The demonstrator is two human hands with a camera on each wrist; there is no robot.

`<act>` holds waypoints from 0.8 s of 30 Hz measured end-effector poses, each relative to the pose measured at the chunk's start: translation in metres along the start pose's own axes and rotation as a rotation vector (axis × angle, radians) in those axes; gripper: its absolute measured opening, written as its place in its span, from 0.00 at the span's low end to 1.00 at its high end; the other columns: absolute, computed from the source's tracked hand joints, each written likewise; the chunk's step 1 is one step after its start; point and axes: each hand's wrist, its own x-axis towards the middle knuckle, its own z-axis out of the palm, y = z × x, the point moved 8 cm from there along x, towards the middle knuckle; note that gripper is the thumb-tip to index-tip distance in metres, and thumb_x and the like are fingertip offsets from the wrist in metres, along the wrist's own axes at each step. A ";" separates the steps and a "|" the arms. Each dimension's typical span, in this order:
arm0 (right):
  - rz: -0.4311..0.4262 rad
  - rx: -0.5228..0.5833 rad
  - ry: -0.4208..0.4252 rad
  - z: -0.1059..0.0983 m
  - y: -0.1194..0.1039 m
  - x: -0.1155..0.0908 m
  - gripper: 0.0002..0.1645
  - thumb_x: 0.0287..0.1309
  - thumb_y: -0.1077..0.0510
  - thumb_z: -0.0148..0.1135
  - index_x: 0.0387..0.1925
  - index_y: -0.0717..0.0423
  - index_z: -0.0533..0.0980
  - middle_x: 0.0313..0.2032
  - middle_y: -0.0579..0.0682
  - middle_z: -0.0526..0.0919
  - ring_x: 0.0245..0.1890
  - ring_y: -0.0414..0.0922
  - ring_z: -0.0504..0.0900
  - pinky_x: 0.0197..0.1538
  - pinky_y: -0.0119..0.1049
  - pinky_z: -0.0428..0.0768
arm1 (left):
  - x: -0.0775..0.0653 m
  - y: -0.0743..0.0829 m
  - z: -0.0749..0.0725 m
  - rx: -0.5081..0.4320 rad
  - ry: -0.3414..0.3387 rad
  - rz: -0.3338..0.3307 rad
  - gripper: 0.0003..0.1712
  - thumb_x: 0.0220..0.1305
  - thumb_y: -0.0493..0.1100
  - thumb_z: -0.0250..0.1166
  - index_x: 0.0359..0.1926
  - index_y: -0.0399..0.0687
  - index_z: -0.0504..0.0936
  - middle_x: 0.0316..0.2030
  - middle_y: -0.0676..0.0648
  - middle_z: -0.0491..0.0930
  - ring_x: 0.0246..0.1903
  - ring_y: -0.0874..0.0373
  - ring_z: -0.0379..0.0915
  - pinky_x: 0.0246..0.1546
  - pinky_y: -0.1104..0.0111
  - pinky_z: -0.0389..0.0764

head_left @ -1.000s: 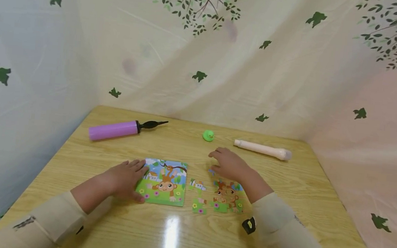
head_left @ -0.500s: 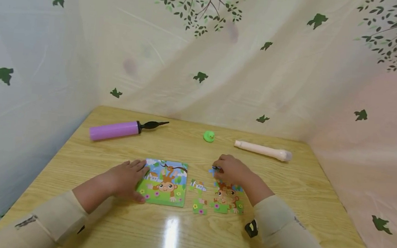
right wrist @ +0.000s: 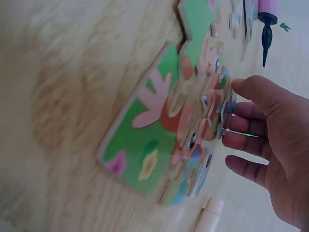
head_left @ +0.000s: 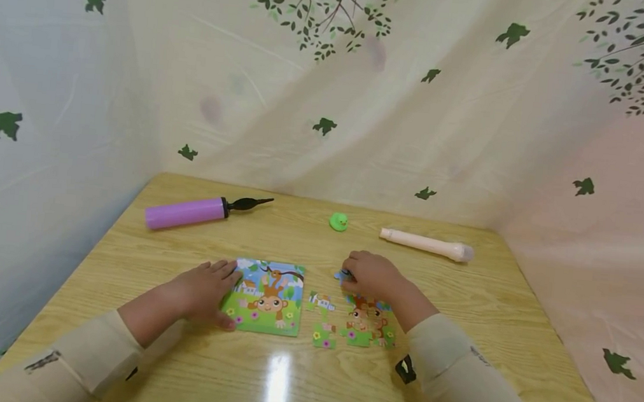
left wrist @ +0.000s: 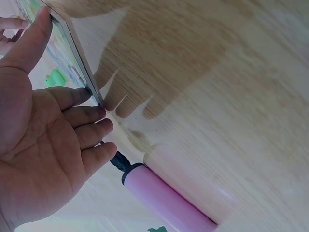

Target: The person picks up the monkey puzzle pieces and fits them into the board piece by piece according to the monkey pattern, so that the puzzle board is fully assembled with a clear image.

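My left hand [head_left: 207, 293] lies at the left side of a square monkey picture board [head_left: 267, 301], its fingers straight along the edge. The left wrist view shows that palm [left wrist: 43, 150] with thumb and fingertips touching the board's rim. To the right, my right hand [head_left: 375, 276] pinches a blue jigsaw piece [head_left: 341, 275] at the far side of a partly joined monkey jigsaw [head_left: 366, 320]. Its fingers hide most of the piece. In the right wrist view, thumb and fingers [right wrist: 248, 137] are at the far edge of the joined pieces [right wrist: 149, 130].
Between board and jigsaw lie loose pieces, one with a house [head_left: 321, 301] and one with flowers [head_left: 323, 336]. Along the back of the wooden table [head_left: 215, 370] are a purple hand pump [head_left: 185, 213], a green toy duck [head_left: 339, 221] and a pale pink toy microphone [head_left: 427, 244].
My right hand has come down from above the jigsaw and its fingers have closed on the blue piece. It has since shifted slightly left with it. The left hand has stayed still.
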 end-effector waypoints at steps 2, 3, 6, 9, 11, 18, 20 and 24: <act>-0.004 -0.020 0.021 -0.002 -0.002 0.002 0.11 0.65 0.46 0.60 0.38 0.49 0.79 0.32 0.41 0.72 0.28 0.39 0.66 0.29 0.33 0.68 | 0.001 0.000 0.000 -0.008 -0.004 -0.004 0.61 0.53 0.70 0.68 0.73 0.34 0.57 0.75 0.32 0.50 0.74 0.34 0.44 0.73 0.42 0.50; -0.005 -0.022 0.031 -0.004 -0.003 0.003 0.11 0.65 0.47 0.59 0.38 0.49 0.79 0.31 0.42 0.72 0.28 0.39 0.66 0.29 0.33 0.67 | 0.001 0.000 0.001 -0.012 -0.005 -0.006 0.61 0.53 0.70 0.68 0.73 0.34 0.57 0.75 0.32 0.50 0.74 0.34 0.44 0.73 0.42 0.50; -0.020 -0.015 0.062 -0.013 -0.010 0.007 0.10 0.65 0.48 0.58 0.37 0.49 0.78 0.30 0.42 0.72 0.27 0.40 0.65 0.28 0.33 0.66 | 0.002 -0.001 0.001 -0.015 -0.011 -0.010 0.61 0.53 0.70 0.68 0.73 0.34 0.56 0.75 0.32 0.50 0.74 0.34 0.44 0.74 0.42 0.49; -0.039 0.007 0.093 -0.023 -0.019 0.011 0.11 0.65 0.48 0.57 0.38 0.49 0.79 0.30 0.42 0.71 0.26 0.39 0.65 0.28 0.32 0.66 | 0.004 -0.002 0.002 -0.012 -0.015 -0.008 0.61 0.53 0.70 0.68 0.74 0.34 0.56 0.75 0.32 0.49 0.74 0.34 0.44 0.74 0.42 0.49; -0.053 0.018 0.106 -0.028 -0.027 0.016 0.12 0.65 0.47 0.58 0.39 0.50 0.80 0.30 0.42 0.71 0.27 0.39 0.65 0.28 0.32 0.66 | 0.004 -0.003 0.002 -0.007 -0.017 -0.010 0.61 0.53 0.70 0.68 0.74 0.35 0.56 0.75 0.32 0.49 0.74 0.35 0.43 0.74 0.43 0.49; -0.108 -0.021 0.104 -0.034 -0.060 0.039 0.14 0.66 0.45 0.56 0.41 0.48 0.80 0.32 0.42 0.74 0.28 0.39 0.67 0.31 0.32 0.68 | 0.003 -0.002 0.001 -0.006 -0.011 -0.005 0.62 0.52 0.70 0.68 0.74 0.34 0.56 0.75 0.32 0.49 0.74 0.34 0.44 0.74 0.42 0.49; -0.119 -0.027 0.098 -0.035 -0.071 0.046 0.14 0.66 0.45 0.56 0.42 0.48 0.80 0.34 0.42 0.75 0.29 0.39 0.67 0.31 0.32 0.68 | 0.003 -0.002 0.000 -0.007 -0.010 -0.007 0.62 0.52 0.70 0.68 0.74 0.34 0.56 0.75 0.32 0.50 0.74 0.34 0.44 0.74 0.42 0.49; -0.127 -0.027 0.073 -0.032 -0.089 0.059 0.14 0.66 0.44 0.54 0.42 0.46 0.79 0.35 0.42 0.74 0.30 0.39 0.67 0.31 0.32 0.67 | 0.002 -0.001 0.000 -0.006 -0.006 -0.010 0.62 0.52 0.70 0.68 0.73 0.34 0.57 0.75 0.32 0.50 0.74 0.34 0.44 0.74 0.42 0.49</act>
